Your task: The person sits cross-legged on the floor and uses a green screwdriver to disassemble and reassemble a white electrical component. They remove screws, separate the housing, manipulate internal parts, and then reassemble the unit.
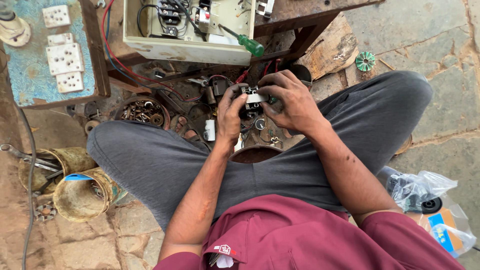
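Left hand: our left hand [231,116] was up between the knees, its fingers [229,96] wrapped tight on the left side of the small dark electrical part [251,100].
Right hand: our right hand [291,102] came over from the other side, fingers [270,82] curled on the top and right edge of that same part — both hands gripped it together.
Electrical part: we held it in the air just above the clutter on the floor, in front of our crossed legs; a pale metal strip showed across its face, and finer detail was too small for us to tell.
Panel box: a cream open box [187,30] with wiring sat on the rusty tabletop [300,12] just beyond the hands, and a green-handled screwdriver [246,42] leaned out over its front edge.
Socket board: a board with white sockets [62,57] lay at far left.
Scrap bowl: a round dish of rusty bits [144,110] sat beside our left knee.
Tins: two worn tins [75,187] stood on the stone floor at left, tools poking out of the farther one.
Bags: clear plastic bags [425,195] lay by our right side.
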